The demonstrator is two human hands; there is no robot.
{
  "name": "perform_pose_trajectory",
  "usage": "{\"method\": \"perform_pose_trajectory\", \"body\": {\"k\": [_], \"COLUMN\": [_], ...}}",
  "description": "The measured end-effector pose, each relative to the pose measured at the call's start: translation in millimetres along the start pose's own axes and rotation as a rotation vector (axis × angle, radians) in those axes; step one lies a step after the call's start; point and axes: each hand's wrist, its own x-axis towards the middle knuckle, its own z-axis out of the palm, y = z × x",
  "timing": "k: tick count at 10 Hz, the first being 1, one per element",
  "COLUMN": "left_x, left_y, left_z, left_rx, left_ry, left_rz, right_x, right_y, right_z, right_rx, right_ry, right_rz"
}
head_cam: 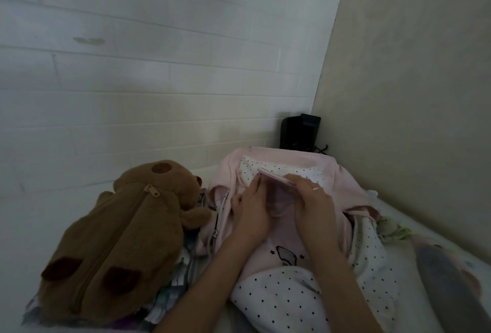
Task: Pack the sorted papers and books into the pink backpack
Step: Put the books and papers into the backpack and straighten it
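Sliding pink book (276, 181) into pink backpack (300, 162).
Left hand (249, 213), right hand (314, 206) clamp its edges; probably a book; next, push down.

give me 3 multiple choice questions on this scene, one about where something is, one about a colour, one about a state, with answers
1. Where is the bear bag relative to the backpack?
A. on its left
B. on its right
C. inside it

2. What colour are the dots on the backpack's white panels?
A. red
B. black
C. green

3. What are the hands doing?
A. resting flat on the bed
B. zipping the bear bag
C. both holding a thin pink item at the backpack's opening

Answers: 1 A, the bear bag lies left of the backpack. 2 B, the dots are black. 3 C, left hand and right hand grip it together.
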Motion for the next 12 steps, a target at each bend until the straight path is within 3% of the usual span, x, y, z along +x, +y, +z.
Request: {"method": "perform_pose_trajectory", "body": {"k": [2,5,7,8,9,10,12], "left_x": [3.3,-0.8,-0.2,-0.6,-0.7,0.0,0.2], "left_y": [-6.7,3.1,3.1,2.5,-1.0,-1.9,0.5], "left_z": [2.1,-11.5,-1.3,3.4,6.3,8.9,6.4], "left_rx": [-0.268,-0.487,-0.097,-0.017,-0.010,0.000,0.054], "left_ry": [0.054,0.150,0.073,0.138,0.167,0.194,0.087], "left_rz": [-0.050,-0.089,0.083,0.125,0.108,0.091,0.055], "right_x": [-1.7,-11.5,-3.4,1.1,-0.7,-2.6,-12.0], "right_y": [1.9,-6.0,-6.4,-4.0,-1.9,4.5,6.6], "right_z": [-4.4,2.9,19.4,26.0,30.5,38.6,43.5], "right_rx": [-0.076,-0.386,-0.668,-0.577,-0.367,-0.324,-0.486], "right_ry": [-0.009,0.074,-0.121,-0.270,-0.241,-0.087,-0.093], "right_rz": [0.018,-0.098,0.015,0.090,0.110,0.028,-0.022]}}
